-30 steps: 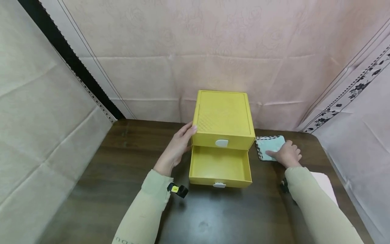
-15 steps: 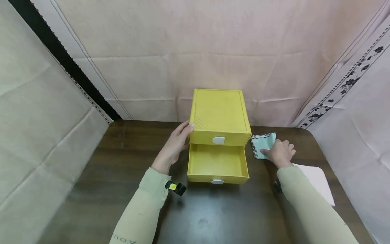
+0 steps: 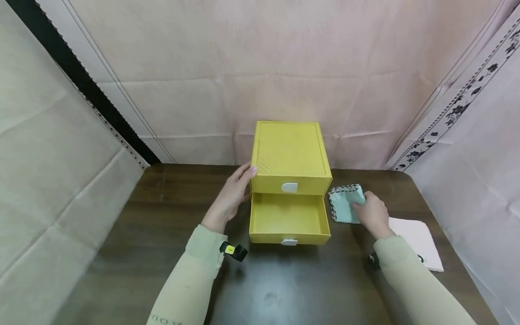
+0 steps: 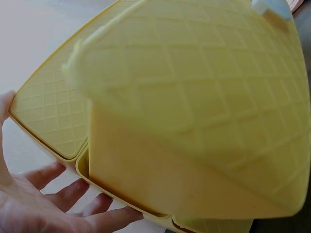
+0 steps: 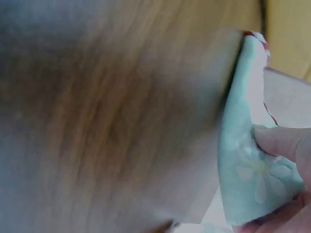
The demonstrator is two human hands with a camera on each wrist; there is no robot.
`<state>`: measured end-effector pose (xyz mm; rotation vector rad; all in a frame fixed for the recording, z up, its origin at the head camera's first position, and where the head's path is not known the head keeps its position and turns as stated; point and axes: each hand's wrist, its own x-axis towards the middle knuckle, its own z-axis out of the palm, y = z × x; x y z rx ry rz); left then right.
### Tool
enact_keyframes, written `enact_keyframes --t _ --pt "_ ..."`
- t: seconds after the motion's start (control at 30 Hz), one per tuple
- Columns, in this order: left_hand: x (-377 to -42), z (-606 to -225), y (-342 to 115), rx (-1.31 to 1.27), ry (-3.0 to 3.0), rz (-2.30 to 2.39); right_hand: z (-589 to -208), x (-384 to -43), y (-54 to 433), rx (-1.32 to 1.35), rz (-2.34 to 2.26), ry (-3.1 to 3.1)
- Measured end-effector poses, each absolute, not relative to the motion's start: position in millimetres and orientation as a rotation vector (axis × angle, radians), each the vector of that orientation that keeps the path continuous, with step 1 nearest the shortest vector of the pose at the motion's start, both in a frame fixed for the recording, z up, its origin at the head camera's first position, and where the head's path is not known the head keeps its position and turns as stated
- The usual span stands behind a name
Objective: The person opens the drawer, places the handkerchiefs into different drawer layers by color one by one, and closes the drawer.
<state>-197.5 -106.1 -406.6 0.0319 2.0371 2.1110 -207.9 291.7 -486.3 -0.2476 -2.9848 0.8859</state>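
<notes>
A yellow two-drawer box (image 3: 289,151) stands at the back of the table, its lower drawer (image 3: 289,212) pulled out with nothing inside. My left hand (image 3: 229,201) rests against the box's left side, the thumb by the top front corner. In the left wrist view the fingers (image 4: 68,194) lie fairly straight along the side and the drawer's diamond-patterned front is close to the camera. To the right of the box, my right hand (image 3: 374,216) pinches a folded light-blue cloth (image 3: 345,205) with a checkered border. The right wrist view shows the thumb pressed on this cloth and the other fingers beneath it.
A folded white cloth (image 3: 418,241) lies by the right forearm, partly covered by the sleeve. The dark wooden table (image 3: 268,289) reaches back to a pale cloth backdrop (image 3: 284,58), with similar cloths hanging on both sides.
The right hand closes on the blue cloth, which now tilts up off the table at its right edge. The left hand stays on the box. The camera view shifts slightly.
</notes>
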Motion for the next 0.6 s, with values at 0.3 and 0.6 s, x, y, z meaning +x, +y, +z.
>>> enact_keyframes --t 0.3,0.6 --pt "-197.9 -406.1 -105.1 0.025 2.017 2.106 -456.1 -181.9 306.7 -0.132 1.164 -2.843" --pt "-199.7 -405.8 -105.7 0.016 2.038 2.104 -413.7 -158.8 303.8 -0.069 1.408 -2.689"
